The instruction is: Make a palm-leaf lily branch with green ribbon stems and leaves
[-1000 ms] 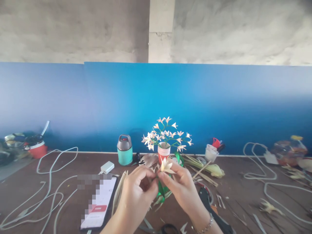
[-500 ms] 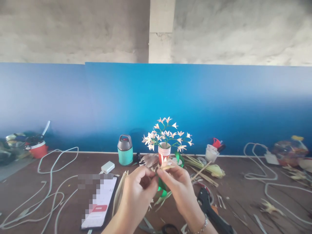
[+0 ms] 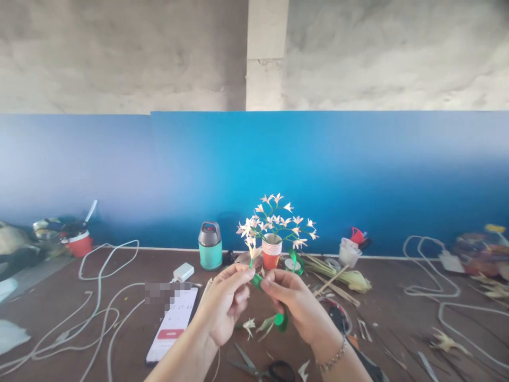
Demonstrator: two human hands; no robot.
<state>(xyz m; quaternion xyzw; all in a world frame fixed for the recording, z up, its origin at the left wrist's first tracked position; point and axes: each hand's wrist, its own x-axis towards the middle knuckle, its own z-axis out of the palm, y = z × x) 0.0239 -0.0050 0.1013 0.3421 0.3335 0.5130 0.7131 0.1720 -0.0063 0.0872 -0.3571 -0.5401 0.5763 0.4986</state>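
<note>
A flower [image 3: 253,251] is being pinched by the left hand [image 3: 223,300], tape [image 3: 256,280] by the right hand [image 3: 293,297] (it is apparently being wound on), steady tension likely being needed next.

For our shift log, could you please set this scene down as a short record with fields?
Left hand: pinching a pale flower by its stem
Right hand: holding a green strip
Behind the hands: blooms in red cups
Left side: phone, charger, flask
Right side: white tub
Near edge: scissors, blades apart
</note>
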